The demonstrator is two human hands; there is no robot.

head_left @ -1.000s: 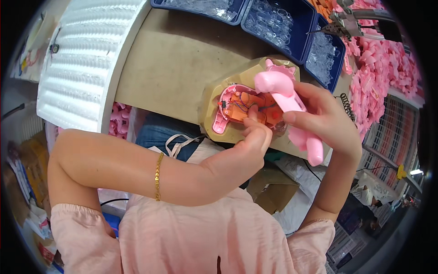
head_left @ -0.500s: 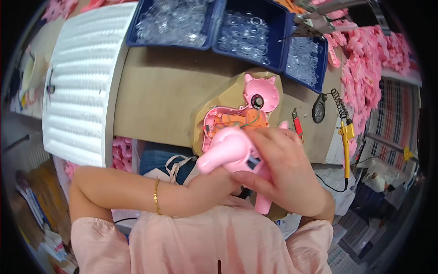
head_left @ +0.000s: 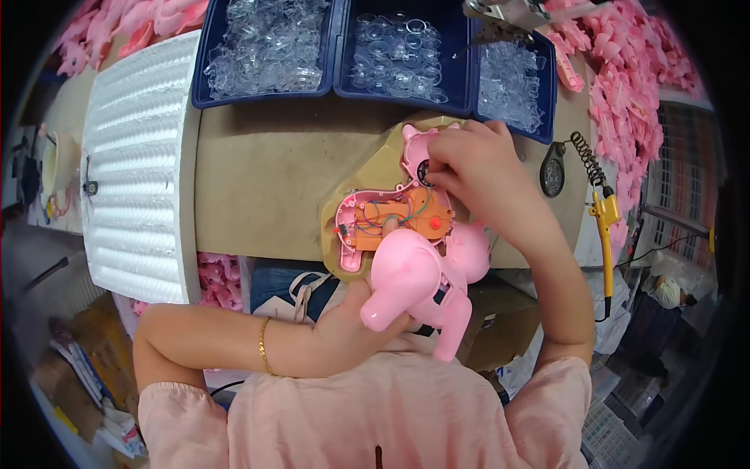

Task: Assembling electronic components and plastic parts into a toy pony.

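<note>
A pink toy pony half-shell point(head_left: 406, 205) lies open on a tan cradle point(head_left: 344, 254), showing an orange circuit board point(head_left: 402, 223) with coloured wires. My right hand point(head_left: 476, 176) rests on the shell's head end, fingertips pinched at a small round dark part there. My left hand point(head_left: 351, 328) holds the other pink pony half point(head_left: 422, 285) by its legs, just below the cradle and close to my chest.
Blue bins point(head_left: 375, 47) of clear plastic parts line the back of the brown bench point(head_left: 258, 180). A white ribbed panel point(head_left: 137, 164) lies at left. A yellow-handled tool on a coiled cord point(head_left: 603, 223) hangs at right, beside heaps of pink toy shells point(head_left: 625, 102).
My right hand let go of the loose pink half and moved up to the open shell's head. My left hand now holds that loose half lower, near my chest.
</note>
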